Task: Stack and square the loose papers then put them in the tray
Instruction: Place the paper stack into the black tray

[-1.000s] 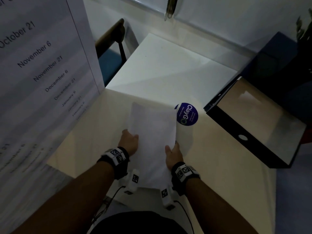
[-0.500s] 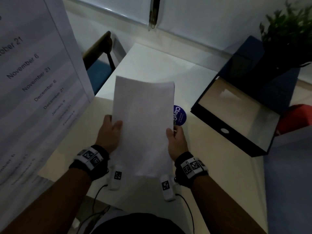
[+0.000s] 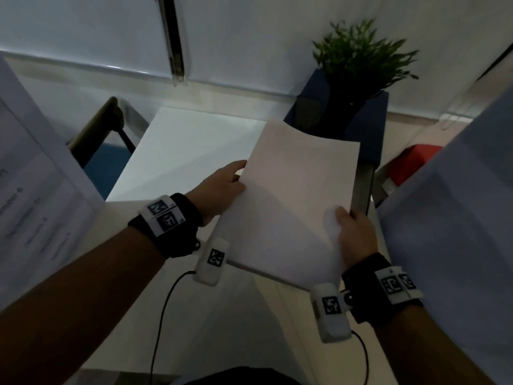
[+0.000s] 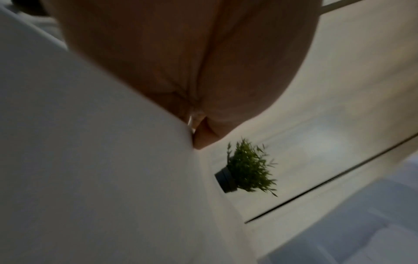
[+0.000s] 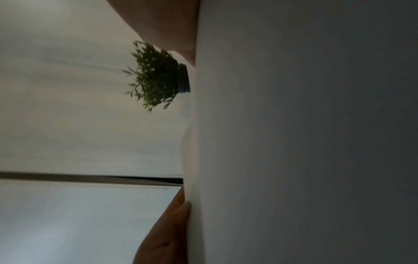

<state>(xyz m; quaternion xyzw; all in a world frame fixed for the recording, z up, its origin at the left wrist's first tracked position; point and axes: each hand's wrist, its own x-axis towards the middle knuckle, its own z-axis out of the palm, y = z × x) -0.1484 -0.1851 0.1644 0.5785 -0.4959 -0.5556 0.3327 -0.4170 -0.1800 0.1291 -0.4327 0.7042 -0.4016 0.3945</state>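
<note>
A stack of white papers (image 3: 294,195) is held in the air, tilted, between both hands. My left hand (image 3: 222,187) grips its left edge, with the fingers under the sheets. My right hand (image 3: 352,232) pinches the near right corner, thumb on top. The papers cover most of the black tray (image 3: 362,184); only a dark strip of it shows along their right edge. The left wrist view shows the palm (image 4: 192,62) against the papers (image 4: 90,160). The right wrist view shows fingers (image 5: 167,232) pressed to the papers' (image 5: 305,134) edge.
A potted plant (image 3: 358,62) stands on a dark blue box (image 3: 369,126) behind the tray, and a red object (image 3: 413,162) lies to its right. A white table (image 3: 188,145) and a chair (image 3: 102,129) are at the back left. Large printed sheets (image 3: 33,190) hang at both sides.
Both hands lifted the papers off the desk and carried them forward and to the right, over the tray. The purple round sticker is now hidden.
</note>
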